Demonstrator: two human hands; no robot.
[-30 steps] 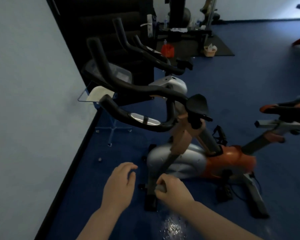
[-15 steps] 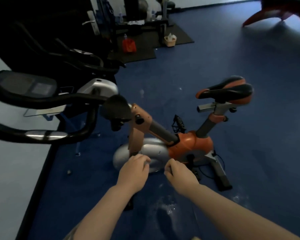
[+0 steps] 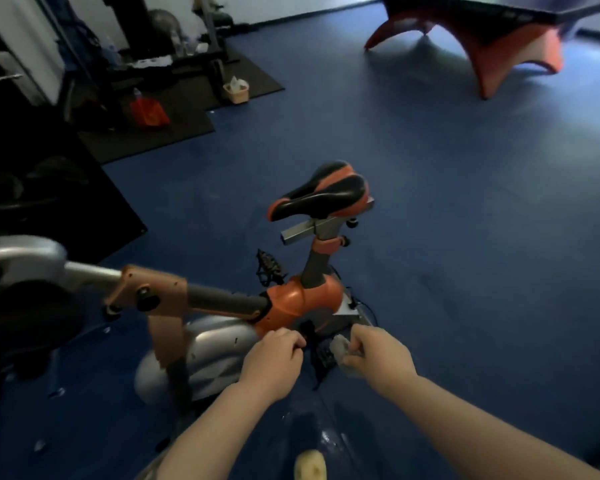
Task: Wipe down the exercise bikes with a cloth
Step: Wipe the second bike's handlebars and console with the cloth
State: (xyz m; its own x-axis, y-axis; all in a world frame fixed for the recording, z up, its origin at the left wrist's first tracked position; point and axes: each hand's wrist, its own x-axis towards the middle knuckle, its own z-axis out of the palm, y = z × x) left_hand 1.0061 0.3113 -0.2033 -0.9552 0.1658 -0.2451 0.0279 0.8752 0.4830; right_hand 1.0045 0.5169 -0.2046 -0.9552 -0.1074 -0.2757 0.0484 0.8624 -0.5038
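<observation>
The exercise bike (image 3: 291,303) is sitting in the lower middle of the frame on the blue floor (image 3: 465,237), its long axis running from the left edge toward the centre right. Its front end with the silver housing (image 3: 201,355) is pointing to the left, and its black and orange saddle (image 3: 321,195) is standing at the right end on a grey post, with the narrow nose aiming left. The body is showing an orange shell, a tan front column and a dark grey bar between them; a black pedal (image 3: 271,271) is sticking out behind the frame.

The left hand (image 3: 272,363) is curling into a loose fist just in front of the orange shell; whether it is touching the bike is unclear. The right hand (image 3: 378,355), close beside it, is pinching a small crumpled pale cloth (image 3: 340,348) near the bike's base.

An orange curved stand (image 3: 482,46) is standing at the upper right, and black mats (image 3: 153,133) with gym gear are lying at the upper left.
</observation>
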